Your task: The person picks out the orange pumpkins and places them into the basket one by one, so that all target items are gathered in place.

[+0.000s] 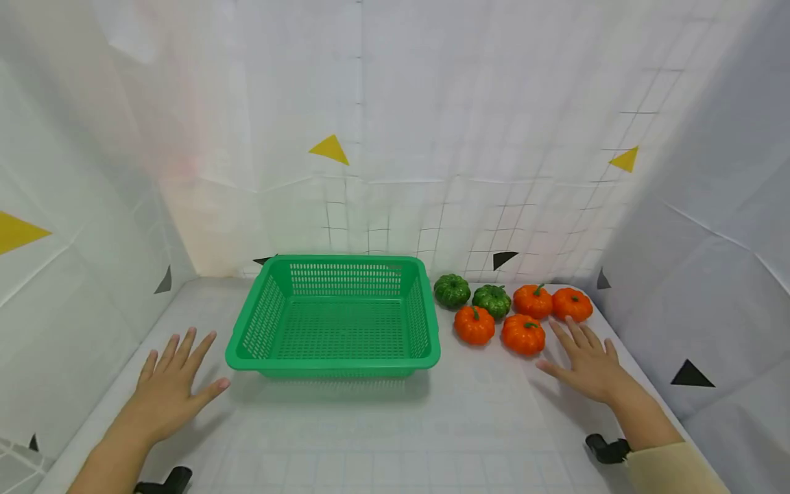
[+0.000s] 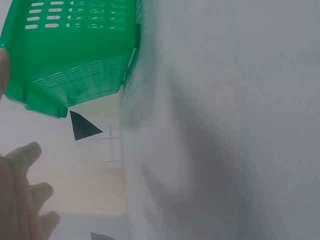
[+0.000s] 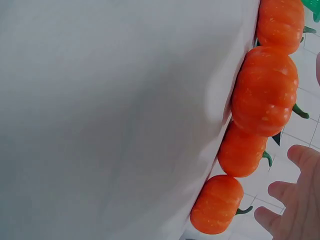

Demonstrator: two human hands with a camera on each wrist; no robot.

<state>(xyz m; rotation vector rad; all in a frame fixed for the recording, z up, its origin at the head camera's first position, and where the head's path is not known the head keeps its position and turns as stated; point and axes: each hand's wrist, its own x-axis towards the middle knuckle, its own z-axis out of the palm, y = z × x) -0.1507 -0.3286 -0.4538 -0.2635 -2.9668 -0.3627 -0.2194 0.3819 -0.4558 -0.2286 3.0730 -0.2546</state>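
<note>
In the head view my left hand [image 1: 164, 398] is spread with straight fingers above the table, left of a green plastic basket [image 1: 339, 363] that holds nothing. Its thumb points toward the basket's near left corner, apart from it. My right hand [image 1: 588, 363] is also spread, holding nothing, just in front of the small pumpkins at the right. Nearest to it are an orange pumpkin [image 1: 523, 335] and another orange pumpkin [image 1: 572, 304] at the far right. Two more orange pumpkins and two green pumpkins [image 1: 452, 291] sit close by. The right wrist view shows orange pumpkins [image 3: 265, 92] beside the fingers [image 3: 282, 192].
White cloth walls [image 1: 395, 137] with yellow and black triangles enclose the table [image 1: 345, 439] at the back and both sides. The basket stands left of the pumpkins. Black wrist devices [image 1: 607, 449] show at both wrists.
</note>
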